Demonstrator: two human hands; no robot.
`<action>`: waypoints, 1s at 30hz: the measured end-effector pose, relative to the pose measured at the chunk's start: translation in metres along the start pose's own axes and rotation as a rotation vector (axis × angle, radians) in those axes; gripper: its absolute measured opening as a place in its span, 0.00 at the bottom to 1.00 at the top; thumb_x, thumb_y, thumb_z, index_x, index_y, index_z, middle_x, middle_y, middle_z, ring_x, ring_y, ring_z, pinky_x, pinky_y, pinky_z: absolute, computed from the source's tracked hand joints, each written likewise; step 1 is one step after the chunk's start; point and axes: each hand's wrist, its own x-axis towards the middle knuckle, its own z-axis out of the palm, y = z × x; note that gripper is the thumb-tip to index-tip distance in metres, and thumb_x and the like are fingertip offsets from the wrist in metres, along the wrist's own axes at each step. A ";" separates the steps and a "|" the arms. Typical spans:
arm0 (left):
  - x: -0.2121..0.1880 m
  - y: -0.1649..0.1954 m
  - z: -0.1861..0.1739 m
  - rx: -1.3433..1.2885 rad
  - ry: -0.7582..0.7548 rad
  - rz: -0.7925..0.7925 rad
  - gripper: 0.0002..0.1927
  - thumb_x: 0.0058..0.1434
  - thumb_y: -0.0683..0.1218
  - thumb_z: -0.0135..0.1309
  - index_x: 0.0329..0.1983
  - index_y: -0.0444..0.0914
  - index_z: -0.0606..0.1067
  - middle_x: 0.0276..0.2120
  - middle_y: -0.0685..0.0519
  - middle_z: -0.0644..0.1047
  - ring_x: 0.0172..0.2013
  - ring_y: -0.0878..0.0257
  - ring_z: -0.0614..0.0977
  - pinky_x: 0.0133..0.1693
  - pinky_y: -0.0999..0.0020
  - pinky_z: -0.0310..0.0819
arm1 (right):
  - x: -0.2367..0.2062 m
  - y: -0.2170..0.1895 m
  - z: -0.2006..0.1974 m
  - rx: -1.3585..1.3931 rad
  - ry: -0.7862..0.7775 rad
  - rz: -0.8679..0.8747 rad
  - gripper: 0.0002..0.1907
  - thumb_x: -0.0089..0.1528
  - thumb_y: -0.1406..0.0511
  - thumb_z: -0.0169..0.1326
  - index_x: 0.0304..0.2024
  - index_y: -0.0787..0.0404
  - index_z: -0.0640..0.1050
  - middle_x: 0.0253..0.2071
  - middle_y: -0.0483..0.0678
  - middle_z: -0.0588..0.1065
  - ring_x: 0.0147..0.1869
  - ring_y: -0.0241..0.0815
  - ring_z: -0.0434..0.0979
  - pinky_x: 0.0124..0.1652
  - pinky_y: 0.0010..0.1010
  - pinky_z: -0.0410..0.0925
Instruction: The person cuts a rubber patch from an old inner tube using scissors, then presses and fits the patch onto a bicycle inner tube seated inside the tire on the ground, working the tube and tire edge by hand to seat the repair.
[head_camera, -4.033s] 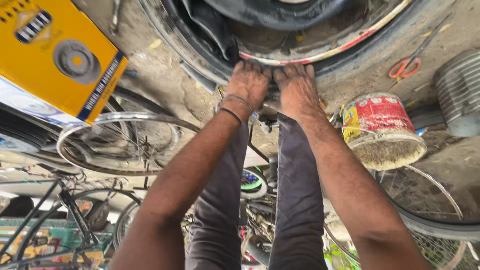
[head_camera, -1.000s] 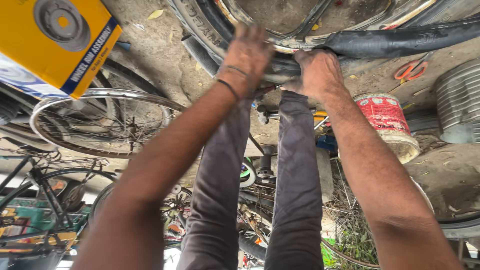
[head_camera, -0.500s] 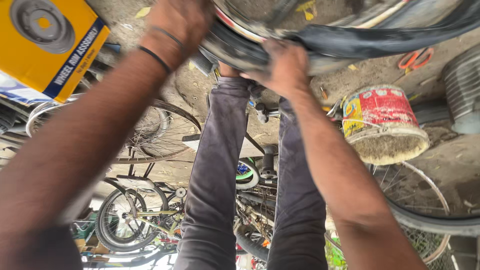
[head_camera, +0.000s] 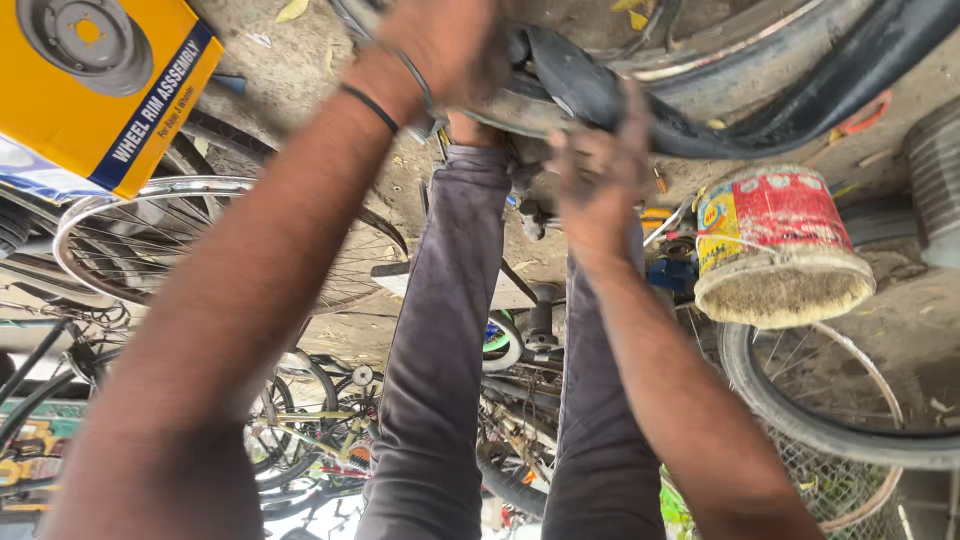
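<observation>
Overhead, both hands (head_camera: 520, 90) grip the tyre (head_camera: 720, 110).

Bare forearms without sleeves, a thin black band (head_camera: 372, 106) on the left wrist, grey-purple trousers (head_camera: 440, 330).

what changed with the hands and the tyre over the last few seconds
The left hand slid away from the right hand along the rim. The black rubber tube now stands pulled out of the tyre, with the right hand at it. The red bucket, yellow box and spoked wheel lie as before.
</observation>
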 end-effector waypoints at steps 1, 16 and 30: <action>-0.007 0.010 0.015 -0.035 0.045 0.004 0.08 0.53 0.46 0.62 0.36 0.40 0.82 0.40 0.40 0.78 0.43 0.43 0.79 0.42 0.49 0.75 | 0.004 0.000 -0.019 -0.130 0.017 -0.061 0.28 0.66 0.70 0.57 0.66 0.62 0.63 0.36 0.46 0.81 0.40 0.33 0.83 0.37 0.22 0.75; -0.032 0.068 0.099 0.441 0.122 -0.097 0.23 0.63 0.50 0.51 0.59 0.35 0.74 0.66 0.36 0.64 0.65 0.40 0.66 0.67 0.43 0.54 | 0.073 0.008 -0.097 -1.261 -0.482 -0.452 0.61 0.50 0.52 0.75 0.76 0.72 0.59 0.50 0.63 0.71 0.50 0.62 0.73 0.49 0.50 0.69; 0.021 0.046 0.084 0.172 -0.377 -0.153 0.15 0.48 0.45 0.63 0.41 0.43 0.83 0.39 0.46 0.82 0.47 0.50 0.83 0.48 0.54 0.75 | 0.106 -0.008 -0.073 -1.333 -0.691 -0.299 0.34 0.42 0.55 0.76 0.48 0.63 0.81 0.44 0.59 0.77 0.48 0.60 0.79 0.49 0.47 0.72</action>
